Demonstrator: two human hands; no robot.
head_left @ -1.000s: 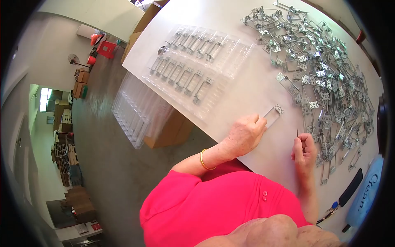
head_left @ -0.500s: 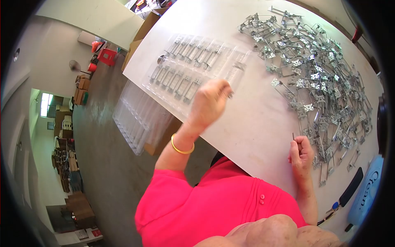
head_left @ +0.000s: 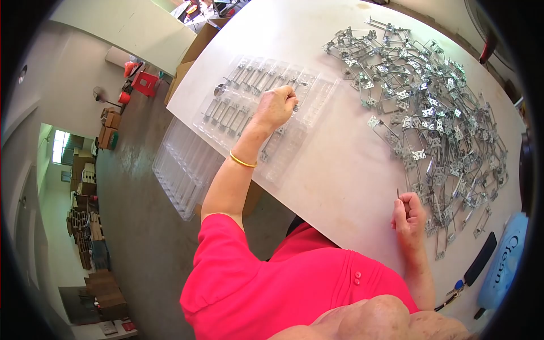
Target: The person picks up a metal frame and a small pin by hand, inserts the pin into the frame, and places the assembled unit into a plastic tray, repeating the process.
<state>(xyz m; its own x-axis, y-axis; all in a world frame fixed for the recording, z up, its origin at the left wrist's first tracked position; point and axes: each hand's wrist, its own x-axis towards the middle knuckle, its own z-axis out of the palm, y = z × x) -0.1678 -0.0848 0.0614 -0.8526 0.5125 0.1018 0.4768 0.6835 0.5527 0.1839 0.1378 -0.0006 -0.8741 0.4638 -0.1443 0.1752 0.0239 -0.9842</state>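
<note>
My left hand [head_left: 276, 106], a yellow bangle on its wrist, is over a clear plastic tray [head_left: 322, 102]. Its fingers pinch the near end of a metal bracket with rods [head_left: 304, 83], whose plate shows beyond them at the tray's upper row. Several similar brackets [head_left: 233, 116] lie side by side in the tray's slots, partly covered by my forearm. On the table at right, my right hand [head_left: 410, 216] is closed, and a thin dark rod [head_left: 398, 193] sticks up from the fingers. The rest of that rod is hidden in the fist.
A large heap of metal brackets [head_left: 436, 124] covers the right side of the white table [head_left: 334, 181]. Clear trays [head_left: 181, 170] are stacked below the table's left edge. A dark phone-like object [head_left: 480, 258], keys [head_left: 460, 284] and a blue "Clean" pack [head_left: 503, 263] lie at right.
My left hand has moved up and left over the tray, bringing the bracket to its upper row. My right hand stays beside the heap with the thin rod.
</note>
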